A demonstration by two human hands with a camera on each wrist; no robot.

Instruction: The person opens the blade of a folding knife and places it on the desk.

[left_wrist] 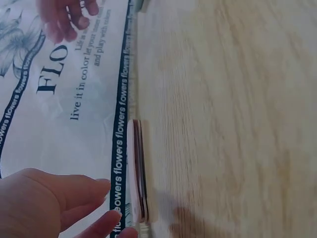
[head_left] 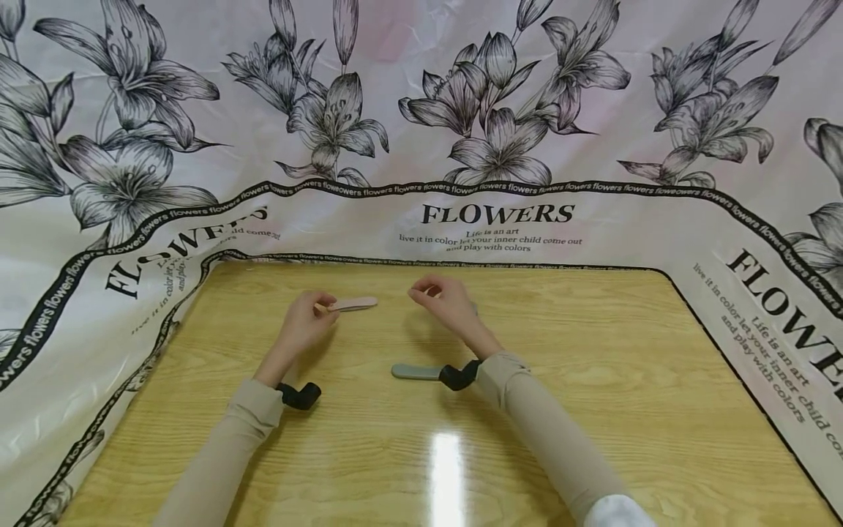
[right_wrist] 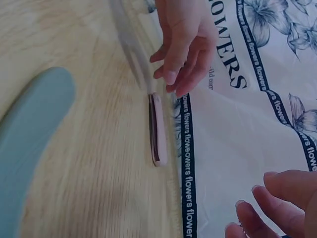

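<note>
Yellow wood-grain worktop [head_left: 626,351], and the hands over it are both relaxed and empty, left hand [head_left: 306,320] and right hand [head_left: 451,301]. Grey-green piece [head_left: 413,372] lies by the right wrist; slim pink tool [head_left: 358,302]'s near the back edge, just beside the left fingertips.

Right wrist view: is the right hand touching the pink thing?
No, a visible gap separates the right hand from the pink thing.

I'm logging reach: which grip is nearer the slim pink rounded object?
Left. The left grip is beside the slim pink rounded object, at its left end; the right grip is farther right.
</note>
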